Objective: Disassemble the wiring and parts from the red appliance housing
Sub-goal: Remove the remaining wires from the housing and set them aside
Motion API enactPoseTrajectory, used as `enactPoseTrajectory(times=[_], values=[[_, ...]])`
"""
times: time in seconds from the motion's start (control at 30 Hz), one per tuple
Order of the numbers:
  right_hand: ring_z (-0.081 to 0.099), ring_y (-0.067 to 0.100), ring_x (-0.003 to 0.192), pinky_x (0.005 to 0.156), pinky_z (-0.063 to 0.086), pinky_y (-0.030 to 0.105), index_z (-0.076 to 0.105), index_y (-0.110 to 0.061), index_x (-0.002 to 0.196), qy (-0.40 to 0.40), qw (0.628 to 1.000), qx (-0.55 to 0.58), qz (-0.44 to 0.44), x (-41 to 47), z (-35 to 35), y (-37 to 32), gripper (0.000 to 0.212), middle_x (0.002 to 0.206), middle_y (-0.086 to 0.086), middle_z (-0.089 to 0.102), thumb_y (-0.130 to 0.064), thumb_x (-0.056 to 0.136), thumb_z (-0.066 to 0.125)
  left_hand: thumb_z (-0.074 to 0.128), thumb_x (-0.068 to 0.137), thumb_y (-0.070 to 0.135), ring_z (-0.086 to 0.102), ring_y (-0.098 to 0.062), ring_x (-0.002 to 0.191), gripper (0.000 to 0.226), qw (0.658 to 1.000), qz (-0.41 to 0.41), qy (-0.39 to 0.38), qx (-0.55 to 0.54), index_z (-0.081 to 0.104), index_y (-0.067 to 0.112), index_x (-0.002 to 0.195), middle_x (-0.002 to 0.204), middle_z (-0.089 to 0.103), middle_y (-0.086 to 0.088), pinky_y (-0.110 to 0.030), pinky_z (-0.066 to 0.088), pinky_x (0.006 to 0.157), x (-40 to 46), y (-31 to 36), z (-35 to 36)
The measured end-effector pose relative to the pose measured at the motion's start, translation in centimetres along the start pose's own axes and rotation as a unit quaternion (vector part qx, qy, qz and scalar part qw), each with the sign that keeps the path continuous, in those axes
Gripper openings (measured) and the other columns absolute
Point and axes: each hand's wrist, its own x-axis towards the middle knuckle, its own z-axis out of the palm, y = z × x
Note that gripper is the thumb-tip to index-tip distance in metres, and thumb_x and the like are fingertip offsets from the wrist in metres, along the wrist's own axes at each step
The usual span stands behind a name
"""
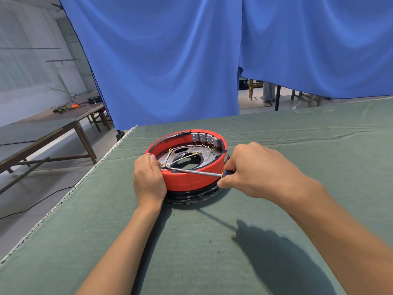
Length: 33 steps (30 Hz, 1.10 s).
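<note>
Red appliance housing (192,179) sits on green cloth-covered table (276,145), open side up, between both hands. Left hand (148,179) grips its near-left rim, thumb over the edge. Right hand (253,169) clenches the black-orange handle of a screwdriver (191,171); the shaft runs from that hand across the rim toward the left thumb, tip at the wiring (170,155) inside. Grey terminal blocks (205,137) on the far wall, beyond both hands. Blue curtain (159,60) behind.
</note>
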Motion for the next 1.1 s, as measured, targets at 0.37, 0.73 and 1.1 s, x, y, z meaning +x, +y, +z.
enactPoseTrajectory(times=[0.37, 0.73, 1.1], values=[[0.047, 0.026, 0.065, 0.05, 0.029, 0.027, 0.053, -0.018, 0.069, 0.049, 0.999, -0.003, -0.018, -0.4, 1.3, -1.5, 0.024, 0.06, -0.003, 0.042, -0.032, 0.082, 0.066, 0.03, 0.099, 0.017, 0.048, -0.03, 0.087, 0.036, 1.0, -0.011, 0.014, 0.025, 0.049, 0.001, 0.073, 0.078, 0.05, -0.01, -0.034, 0.031, 0.071, -0.4, 0.6, 0.1], [0.06, 0.021, 0.062, 0.054, 0.044, 0.026, 0.066, -0.023, 0.065, -0.008, 0.999, 0.016, 0.035, 0.7, -0.1, 1.8, 0.023, 0.061, -0.003, 0.06, -0.044, 0.072, 0.071, 0.031, 0.091, 0.021, 0.045, -0.024, 0.085, 0.037, 1.0, 0.003, 0.011, 0.002, 0.048, 0.0, 0.066, 0.072, 0.05, -0.008, -0.03, 0.03, 0.071, -0.7, 0.7, -0.2], [0.048, 0.006, 0.047, 0.057, 0.045, 0.026, 0.067, -0.03, 0.067, -0.05, 0.999, 0.009, -0.014, 2.3, -0.7, 4.0, 0.021, 0.062, -0.001, 0.061, -0.049, 0.074, 0.069, 0.033, 0.086, 0.016, 0.047, -0.021, 0.107, 0.033, 0.999, 0.012, -0.012, -0.034, 0.058, 0.004, 0.068, 0.092, 0.062, -0.006, -0.019, 0.03, 0.088, 0.1, -0.7, 0.4]])
